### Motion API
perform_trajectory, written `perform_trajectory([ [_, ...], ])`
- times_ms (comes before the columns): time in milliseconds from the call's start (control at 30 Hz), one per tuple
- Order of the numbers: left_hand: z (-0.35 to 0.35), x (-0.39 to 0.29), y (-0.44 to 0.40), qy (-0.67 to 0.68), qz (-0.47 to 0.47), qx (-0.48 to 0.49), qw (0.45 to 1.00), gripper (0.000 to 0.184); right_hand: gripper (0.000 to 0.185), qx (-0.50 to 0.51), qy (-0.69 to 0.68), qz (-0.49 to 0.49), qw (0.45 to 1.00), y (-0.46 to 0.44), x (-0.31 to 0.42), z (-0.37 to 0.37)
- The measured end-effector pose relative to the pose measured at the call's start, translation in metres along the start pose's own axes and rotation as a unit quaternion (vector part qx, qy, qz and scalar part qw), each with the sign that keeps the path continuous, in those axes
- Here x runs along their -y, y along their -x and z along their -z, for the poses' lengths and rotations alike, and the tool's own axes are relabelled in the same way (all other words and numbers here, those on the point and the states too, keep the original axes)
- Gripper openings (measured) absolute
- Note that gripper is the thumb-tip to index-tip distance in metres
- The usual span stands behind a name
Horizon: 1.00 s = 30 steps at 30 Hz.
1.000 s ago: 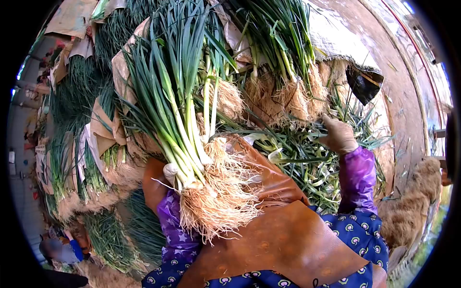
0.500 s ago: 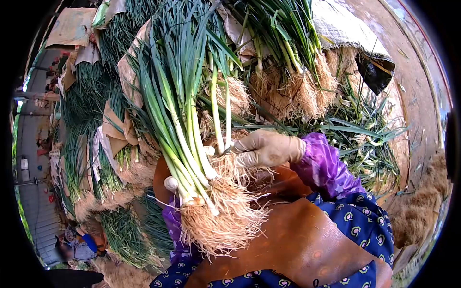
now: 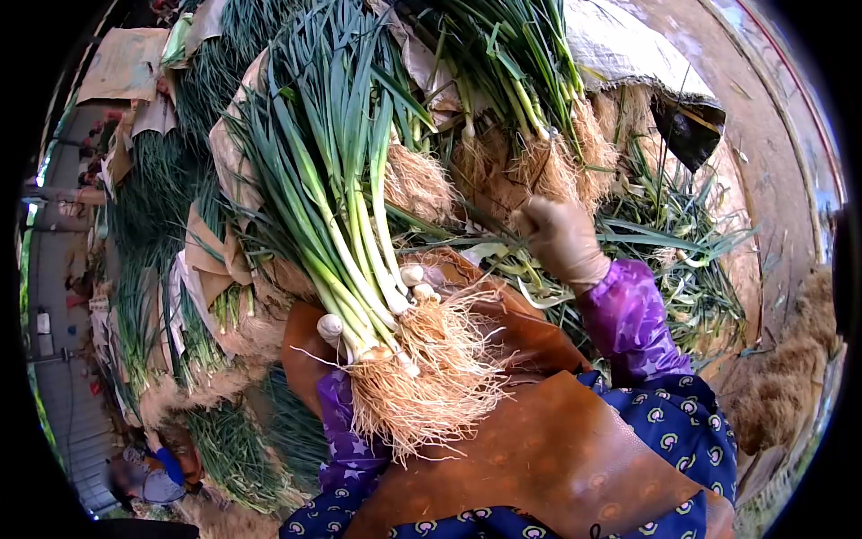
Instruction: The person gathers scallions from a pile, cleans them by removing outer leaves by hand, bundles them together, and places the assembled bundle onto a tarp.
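Observation:
A bunch of green garlic [image 3: 359, 242], with dark flat leaves, pale stems and tangled tan roots, lies across my left hand [image 3: 329, 327]. Rounded pale tips, apparently gloved thumb and fingertips, show on both sides of the stems; the palm is hidden beneath. My right hand [image 3: 561, 239], in a beige glove, is closed in a fist to the right of the bunch, apart from it. A thin dark strip runs toward its fingers from the left, but I cannot tell whether it is gripped. Below the hand lie stripped leaves [image 3: 530, 274].
A brown apron [image 3: 548, 449] covers my lap. Rooted bundles [image 3: 548, 166] stand ahead, beside a white woven sack [image 3: 628, 45]. Leaf scraps [image 3: 664, 269] pile up at the right, and loose roots [image 3: 781, 377] beyond. More bundles [image 3: 153, 350] line the left; a person [image 3: 162, 472] is at lower left.
My right hand has left the right-hand stems, moved up and to the right, and curled into a fist. The bunch stays in my left hand, shifted slightly in view.

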<state>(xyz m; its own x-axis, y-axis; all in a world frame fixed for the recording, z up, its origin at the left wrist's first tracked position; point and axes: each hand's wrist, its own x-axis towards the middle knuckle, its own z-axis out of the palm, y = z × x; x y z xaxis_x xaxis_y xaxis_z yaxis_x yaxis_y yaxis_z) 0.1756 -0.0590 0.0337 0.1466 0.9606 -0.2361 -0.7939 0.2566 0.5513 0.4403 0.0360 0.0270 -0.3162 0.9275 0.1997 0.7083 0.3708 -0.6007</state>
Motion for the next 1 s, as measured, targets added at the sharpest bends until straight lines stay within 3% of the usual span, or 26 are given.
perform_trajectory([
  [33, 0.0, -0.002, 0.004, 0.003, -0.002, -0.002, 1.0, 0.03, 0.011, -0.109, -0.058, 0.057, 0.991, -0.015, 0.007, 0.014],
  [100, 0.001, -0.007, 0.009, 0.006, -0.009, -0.003, 1.0, 0.03, 0.014, -0.182, -0.164, 0.138, 0.96, -0.048, 0.05, 0.029],
  [133, 0.001, -0.01, 0.012, 0.007, -0.013, -0.002, 1.0, 0.03, 0.014, -0.123, -0.136, 0.156, 0.971, -0.063, 0.06, 0.02],
  [233, 0.006, -0.027, 0.022, 0.017, -0.038, 0.005, 0.999, 0.031, 0.018, 0.198, 0.057, 0.09, 0.974, -0.111, 0.095, -0.015],
  [300, 0.01, -0.04, 0.028, 0.025, -0.059, 0.019, 0.998, 0.032, 0.033, 0.294, 0.085, 0.09, 0.948, -0.134, 0.11, -0.037],
  [367, 0.012, -0.051, 0.036, 0.038, -0.085, 0.039, 0.995, 0.032, 0.029, 0.291, 0.016, -0.031, 0.956, -0.155, 0.098, -0.07],
  [400, 0.016, -0.059, 0.041, 0.043, -0.099, 0.046, 0.993, 0.032, 0.025, 0.156, -0.179, -0.105, 0.966, -0.175, 0.069, -0.06],
  [433, 0.018, -0.061, 0.042, 0.048, -0.1, 0.051, 0.993, 0.033, 0.03, 0.125, -0.354, -0.193, 0.906, -0.195, 0.046, -0.042],
  [467, 0.019, -0.06, 0.043, 0.05, -0.093, 0.053, 0.993, 0.033, 0.016, -0.005, -0.445, -0.203, 0.872, -0.221, 0.016, -0.028],
  [500, 0.02, -0.054, 0.043, 0.05, -0.079, 0.049, 0.994, 0.033, 0.013, -0.122, -0.572, -0.366, 0.724, -0.23, 0.028, 0.02],
  [600, 0.017, -0.025, 0.033, 0.049, -0.003, 0.025, 0.998, 0.034, 0.026, -0.07, -0.568, -0.088, 0.815, -0.251, -0.013, 0.087],
  [633, 0.016, -0.016, 0.029, 0.051, 0.02, 0.023, 0.998, 0.034, 0.033, -0.014, -0.721, 0.057, 0.69, -0.232, 0.017, 0.098],
  [667, 0.015, -0.01, 0.027, 0.05, 0.037, 0.022, 0.998, 0.034, 0.03, -0.01, -0.455, 0.183, 0.871, -0.232, 0.03, 0.109],
  [700, 0.015, -0.005, 0.025, 0.051, 0.05, 0.022, 0.997, 0.034, 0.032, 0.004, -0.247, 0.259, 0.934, -0.225, 0.04, 0.095],
  [733, 0.013, -0.003, 0.026, 0.055, 0.057, 0.023, 0.997, 0.035, 0.035, -0.012, -0.042, 0.344, 0.938, -0.219, 0.05, 0.082],
  [800, 0.009, 0.001, 0.026, 0.059, 0.074, 0.026, 0.995, 0.035, 0.056, 0.074, 0.146, 0.3, 0.94, -0.184, 0.107, 0.028],
  [833, 0.007, 0.003, 0.027, 0.065, 0.082, 0.028, 0.994, 0.035, 0.064, 0.163, 0.236, 0.201, 0.937, -0.176, 0.137, 0.014],
  [900, 0.0, 0.008, 0.023, 0.096, 0.109, 0.028, 0.989, 0.046, 0.072, 0.154, 0.26, 0.1, 0.948, -0.215, 0.156, -0.028],
  [933, 0.055, 0.045, 0.026, 0.055, 0.108, 0.049, 0.991, 0.048, 0.063, 0.129, 0.236, 0.035, 0.963, -0.257, 0.145, -0.069],
  [1000, 0.036, 0.029, 0.031, -0.022, 0.14, 0.034, 0.989, 0.047, 0.047, 0.064, 0.206, -0.101, 0.971, -0.359, 0.11, -0.155],
])
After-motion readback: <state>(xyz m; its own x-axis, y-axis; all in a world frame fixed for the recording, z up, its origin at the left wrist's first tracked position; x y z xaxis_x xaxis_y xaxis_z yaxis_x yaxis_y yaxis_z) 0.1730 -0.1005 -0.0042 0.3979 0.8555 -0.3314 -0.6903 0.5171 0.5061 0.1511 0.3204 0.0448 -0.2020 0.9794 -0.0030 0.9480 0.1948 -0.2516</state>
